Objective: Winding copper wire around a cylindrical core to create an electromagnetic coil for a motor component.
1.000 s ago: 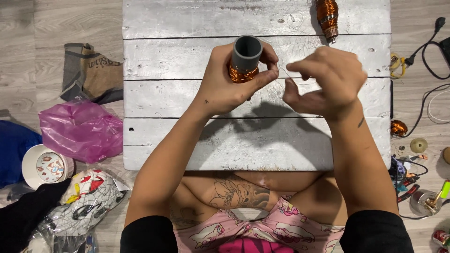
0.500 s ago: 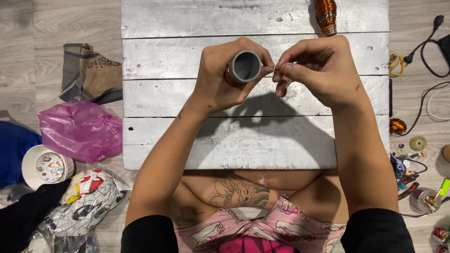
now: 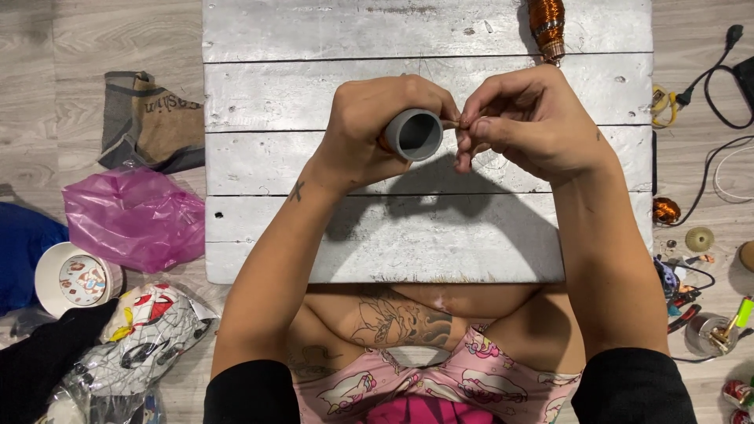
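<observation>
We see the left hand (image 3: 369, 129) wrapped around a grey tube (image 3: 414, 134), held above the middle of the white plank worktop (image 3: 259, 94) with its open end turned up toward the camera. A band of orange shows on the tube just under the fingers, though most of it is hidden by the hand. The right hand (image 3: 530, 126) sits just beside the tube's rim, its thumb and forefinger pinched narrowly together at the edge; something fine may be held between them, but it is too thin for us to tell. The two hands nearly touch at that point.

At the far edge of the worktop lies a copper coil (image 3: 547, 23). On the floor to the left we see a brown pouch (image 3: 153, 122), a pink bag (image 3: 133, 216) and a white cup (image 3: 75, 279). To the right of the worktop lie black cables (image 3: 719, 86), a small copper spool (image 3: 666, 210) and a scatter of little tools.
</observation>
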